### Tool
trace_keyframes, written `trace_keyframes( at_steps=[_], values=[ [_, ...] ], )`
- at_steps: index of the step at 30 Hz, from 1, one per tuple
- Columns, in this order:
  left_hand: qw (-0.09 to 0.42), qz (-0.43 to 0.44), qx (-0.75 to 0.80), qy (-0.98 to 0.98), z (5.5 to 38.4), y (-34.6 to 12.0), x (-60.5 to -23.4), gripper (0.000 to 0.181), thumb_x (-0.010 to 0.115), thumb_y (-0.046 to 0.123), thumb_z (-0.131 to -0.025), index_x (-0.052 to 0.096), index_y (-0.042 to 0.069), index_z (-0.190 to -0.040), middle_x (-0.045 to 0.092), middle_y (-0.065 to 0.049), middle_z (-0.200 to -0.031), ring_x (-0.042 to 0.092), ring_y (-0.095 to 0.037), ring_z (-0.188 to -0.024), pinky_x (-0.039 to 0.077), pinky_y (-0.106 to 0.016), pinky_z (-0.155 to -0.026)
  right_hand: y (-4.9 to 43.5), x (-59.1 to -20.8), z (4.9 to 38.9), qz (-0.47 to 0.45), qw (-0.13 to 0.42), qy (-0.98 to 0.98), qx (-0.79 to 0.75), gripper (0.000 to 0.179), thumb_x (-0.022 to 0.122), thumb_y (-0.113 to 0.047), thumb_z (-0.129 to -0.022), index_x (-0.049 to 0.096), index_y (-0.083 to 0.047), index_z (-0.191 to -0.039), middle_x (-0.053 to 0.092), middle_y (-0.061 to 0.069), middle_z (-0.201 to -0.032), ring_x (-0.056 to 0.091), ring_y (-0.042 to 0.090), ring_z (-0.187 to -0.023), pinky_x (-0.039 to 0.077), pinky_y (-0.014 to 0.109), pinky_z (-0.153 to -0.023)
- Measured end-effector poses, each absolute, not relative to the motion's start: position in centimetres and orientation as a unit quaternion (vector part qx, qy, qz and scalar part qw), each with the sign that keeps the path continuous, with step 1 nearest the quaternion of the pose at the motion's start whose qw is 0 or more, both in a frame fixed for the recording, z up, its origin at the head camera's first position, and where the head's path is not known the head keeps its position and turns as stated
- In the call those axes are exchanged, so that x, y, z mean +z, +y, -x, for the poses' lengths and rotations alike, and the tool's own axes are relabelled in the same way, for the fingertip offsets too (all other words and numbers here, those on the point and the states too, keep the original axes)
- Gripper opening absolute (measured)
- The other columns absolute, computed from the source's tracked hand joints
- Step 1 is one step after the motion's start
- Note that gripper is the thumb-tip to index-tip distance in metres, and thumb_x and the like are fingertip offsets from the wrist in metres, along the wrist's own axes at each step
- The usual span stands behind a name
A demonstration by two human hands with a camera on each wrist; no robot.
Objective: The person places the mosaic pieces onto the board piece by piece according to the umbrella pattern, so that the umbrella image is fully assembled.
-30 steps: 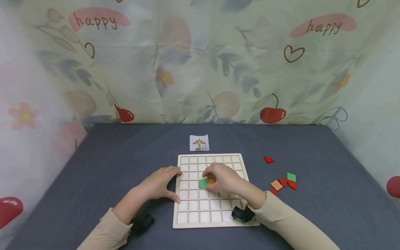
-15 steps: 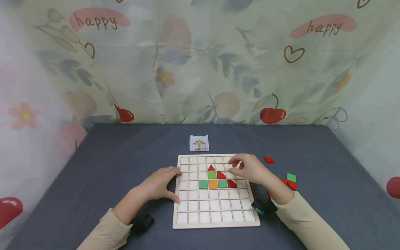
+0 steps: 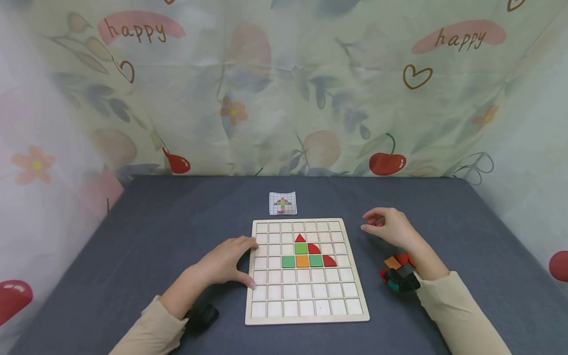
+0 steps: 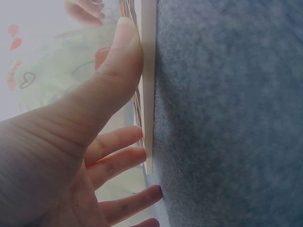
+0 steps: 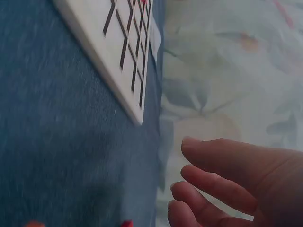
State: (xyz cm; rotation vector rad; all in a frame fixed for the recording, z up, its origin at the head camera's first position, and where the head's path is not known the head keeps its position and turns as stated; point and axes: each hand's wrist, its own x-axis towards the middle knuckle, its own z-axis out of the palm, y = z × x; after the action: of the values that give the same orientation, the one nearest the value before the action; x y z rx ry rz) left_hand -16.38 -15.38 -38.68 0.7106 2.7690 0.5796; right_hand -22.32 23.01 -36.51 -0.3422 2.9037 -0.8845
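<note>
A pale wooden grid board (image 3: 290, 292) lies on the dark table, bearing a red triangle (image 3: 300, 238), green squares (image 3: 288, 262), an orange square (image 3: 302, 261) and red quarter-circle tiles (image 3: 329, 261). My left hand (image 3: 224, 261) rests on the board's left edge, thumb and fingertips spread along it; in the left wrist view the thumb (image 4: 124, 52) presses the rim. Off the board's right side, my right hand (image 3: 392, 228) is over a red tile (image 3: 379, 222) seen between its fingers. In the right wrist view the thumb and fingers (image 5: 203, 153) stand apart with no tile visible between them.
Beyond the board lies a small pattern card (image 3: 282, 203) with a coloured figure. Loose tiles, among them an orange square (image 3: 392, 263), lie under the right wrist, partly hidden by its black camera (image 3: 405, 278). A printed curtain (image 3: 284, 123) hangs behind the table.
My right hand has moved from the middle of the board to the right, off its edge and over the lone red tile. The left hand has stayed at the board's edge.
</note>
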Motion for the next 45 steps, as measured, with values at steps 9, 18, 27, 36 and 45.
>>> trace_keyframes(
  at_steps=[9, 18, 27, 36, 45],
  values=[
    [0.116, -0.234, 0.201, 0.944, 16.4, -15.3, -38.7, 0.084, 0.082, 0.043, -0.062, 0.049, 0.005, -0.130, 0.047, -0.014, -0.138, 0.045, -0.035, -0.127, 0.036, -0.049, -0.105, 25.6, -37.5, 23.3, 0.076, 0.063, 0.953, -0.286, 0.039, 0.068, -0.022, -0.084, 0.061, 0.002, -0.114, 0.063, 0.024, -0.108, 0.062, 0.029, -0.087, 0.051, 0.035, -0.069],
    [0.108, -0.241, 0.195, 0.945, 16.5, -15.4, -39.0, 0.084, 0.083, 0.044, -0.062, 0.050, 0.005, -0.129, 0.048, -0.014, -0.137, 0.046, -0.034, -0.125, 0.037, -0.049, -0.104, 26.7, -38.7, 23.7, 0.052, 0.072, 0.959, -0.268, 0.037, 0.070, -0.021, -0.082, 0.063, 0.004, -0.108, 0.062, 0.024, -0.103, 0.057, 0.032, -0.092, 0.049, 0.043, -0.077],
    [0.112, -0.241, 0.195, 0.944, 16.6, -15.3, -39.1, 0.085, 0.082, 0.045, -0.062, 0.049, 0.006, -0.129, 0.048, -0.014, -0.138, 0.045, -0.034, -0.126, 0.037, -0.049, -0.104, 26.6, -39.1, 24.1, 0.052, 0.069, 0.962, -0.260, 0.032, 0.070, -0.021, -0.081, 0.064, 0.003, -0.102, 0.063, 0.020, -0.094, 0.056, 0.026, -0.083, 0.046, 0.034, -0.069],
    [0.115, -0.238, 0.195, 0.945, 16.6, -15.3, -39.1, 0.085, 0.082, 0.045, -0.062, 0.049, 0.006, -0.130, 0.047, -0.013, -0.138, 0.045, -0.034, -0.125, 0.037, -0.049, -0.104, 26.4, -38.8, 24.1, 0.049, 0.071, 0.960, -0.265, 0.031, 0.069, -0.020, -0.083, 0.064, 0.003, -0.102, 0.062, 0.017, -0.090, 0.055, 0.023, -0.079, 0.044, 0.028, -0.065],
    [0.116, -0.233, 0.195, 0.946, 16.6, -15.2, -39.0, 0.085, 0.082, 0.045, -0.062, 0.049, 0.007, -0.130, 0.047, -0.013, -0.138, 0.045, -0.033, -0.126, 0.037, -0.048, -0.105, 24.8, -37.2, 23.2, 0.082, 0.055, 0.954, -0.283, 0.033, 0.070, -0.023, -0.083, 0.064, 0.001, -0.104, 0.064, 0.016, -0.093, 0.058, 0.021, -0.079, 0.046, 0.027, -0.065]
  ],
)
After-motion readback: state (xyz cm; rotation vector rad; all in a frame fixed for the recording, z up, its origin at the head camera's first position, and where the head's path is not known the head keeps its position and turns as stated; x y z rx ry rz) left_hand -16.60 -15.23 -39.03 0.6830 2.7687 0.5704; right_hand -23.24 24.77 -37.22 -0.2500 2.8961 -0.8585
